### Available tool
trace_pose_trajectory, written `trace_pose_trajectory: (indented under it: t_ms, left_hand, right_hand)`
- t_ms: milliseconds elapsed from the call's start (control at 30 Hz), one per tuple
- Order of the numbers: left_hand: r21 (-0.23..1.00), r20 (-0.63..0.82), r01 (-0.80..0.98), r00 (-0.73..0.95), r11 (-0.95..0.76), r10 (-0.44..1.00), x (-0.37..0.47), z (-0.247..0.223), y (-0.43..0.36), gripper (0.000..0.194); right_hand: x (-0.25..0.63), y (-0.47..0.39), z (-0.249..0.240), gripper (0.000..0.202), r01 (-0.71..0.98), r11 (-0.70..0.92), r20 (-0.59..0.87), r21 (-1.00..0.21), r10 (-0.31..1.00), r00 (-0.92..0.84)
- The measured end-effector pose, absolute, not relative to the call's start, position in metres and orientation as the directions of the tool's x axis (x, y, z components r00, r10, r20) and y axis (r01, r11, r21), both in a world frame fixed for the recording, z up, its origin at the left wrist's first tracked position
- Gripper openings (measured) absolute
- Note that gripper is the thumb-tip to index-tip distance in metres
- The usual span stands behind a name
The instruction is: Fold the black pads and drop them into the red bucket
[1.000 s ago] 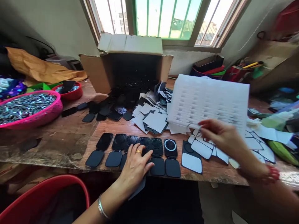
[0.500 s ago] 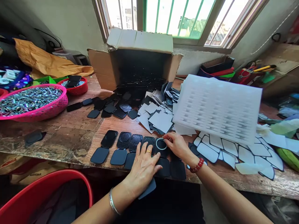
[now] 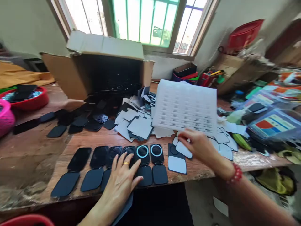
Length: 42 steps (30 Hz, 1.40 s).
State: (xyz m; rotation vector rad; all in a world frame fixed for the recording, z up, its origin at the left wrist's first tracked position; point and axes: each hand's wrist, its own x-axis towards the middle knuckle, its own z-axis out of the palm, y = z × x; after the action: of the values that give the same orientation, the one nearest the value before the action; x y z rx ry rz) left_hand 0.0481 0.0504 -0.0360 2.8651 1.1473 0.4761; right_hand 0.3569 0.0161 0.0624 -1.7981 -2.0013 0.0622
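A row of several black hinged two-panel plates lies along the table's front; one plate (image 3: 79,159) is at its left end. Across the middle plates rests my left hand (image 3: 124,172), fingers spread. A pale ring (image 3: 142,151) lies flat on the grooved upper panel of one plate, and a second pale ring (image 3: 156,150) on the rightmost. My right hand (image 3: 197,146) is pinched over white-backed rounded pieces (image 3: 184,150) to their right; what its fingertips hold is hidden. Beside it lies a dark sheet (image 3: 177,160) with a white rounded patch and a ring outline.
An open cardboard box (image 3: 105,47) stands behind, with black plates (image 3: 57,131) spilling before it. Loose white-and-black cards (image 3: 139,127) are heaped mid-table, next to a white textured foam sheet (image 3: 185,103). Red (image 3: 39,102) and pink baskets (image 3: 6,117) sit left; clear plastic packs (image 3: 275,122) right.
My view has swung right. My right hand has let go of the ring, which lies on its plate, and moved right to the white-backed pieces. My left hand stays spread over the plates.
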Motion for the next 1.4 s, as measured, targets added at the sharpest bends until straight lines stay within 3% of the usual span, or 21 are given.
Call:
trace_pose_trajectory:
  t_ms: [133, 200, 533, 733, 800, 867, 1000, 1100, 1233, 1400]
  left_hand:
    - [0.090, 0.403, 0.614, 0.698, -0.784, 0.592, 0.039, -0.047, 0.054, 0.043]
    - [0.092, 0.423, 0.608, 0.693, -0.789, 0.584, 0.035, -0.050, 0.054, 0.039]
    - [0.102, 0.399, 0.625, 0.687, -0.774, 0.607, 0.029, -0.043, 0.052, 0.032]
    - [0.155, 0.357, 0.672, 0.645, -0.724, 0.676, 0.019, -0.039, 0.052, 0.032]
    - [0.173, 0.317, 0.699, 0.628, -0.694, 0.711, 0.016, -0.034, 0.050, 0.032]
    - [0.196, 0.248, 0.727, 0.612, -0.658, 0.751, 0.015, -0.026, 0.047, 0.032]
    - [0.245, 0.110, 0.770, 0.582, -0.590, 0.806, 0.017, -0.013, 0.043, 0.037]
    - [0.260, 0.080, 0.781, 0.569, -0.568, 0.818, 0.018, -0.013, 0.041, 0.038]
    - [0.243, 0.079, 0.781, 0.575, -0.575, 0.815, 0.018, -0.018, 0.040, 0.041]
    - [0.247, 0.055, 0.781, 0.579, -0.573, 0.813, 0.019, -0.014, 0.041, 0.042]
  right_hand:
    - [0.471, 0.026, 0.096, 0.015, 0.964, -0.226, 0.299, -0.142, 0.918, 0.259]
    - [0.513, 0.031, 0.100, 0.016, 0.943, -0.306, 0.296, -0.129, 0.896, 0.331]
    - [0.549, 0.046, 0.079, 0.007, 0.947, -0.272, 0.238, -0.171, 0.922, 0.307]
    - [0.524, 0.026, 0.111, 0.016, 0.951, -0.253, 0.382, -0.178, 0.873, 0.303]
    - [0.491, 0.020, 0.118, 0.021, 0.945, -0.215, 0.496, -0.247, 0.810, 0.314]
    - [0.448, 0.019, 0.115, 0.024, 0.903, -0.176, 0.466, -0.391, 0.809, 0.359]
    - [0.350, 0.033, 0.081, 0.038, 0.705, 0.004, 0.164, -0.710, 0.973, 0.160]
    - [0.287, 0.056, 0.044, 0.028, 0.550, -0.002, -0.014, -0.835, 1.000, -0.017]
    - [0.235, 0.087, 0.002, 0.014, 0.442, -0.081, -0.121, -0.893, 0.991, -0.062]
    - [0.211, 0.107, -0.025, 0.007, 0.539, -0.048, -0.108, -0.841, 0.991, -0.082]
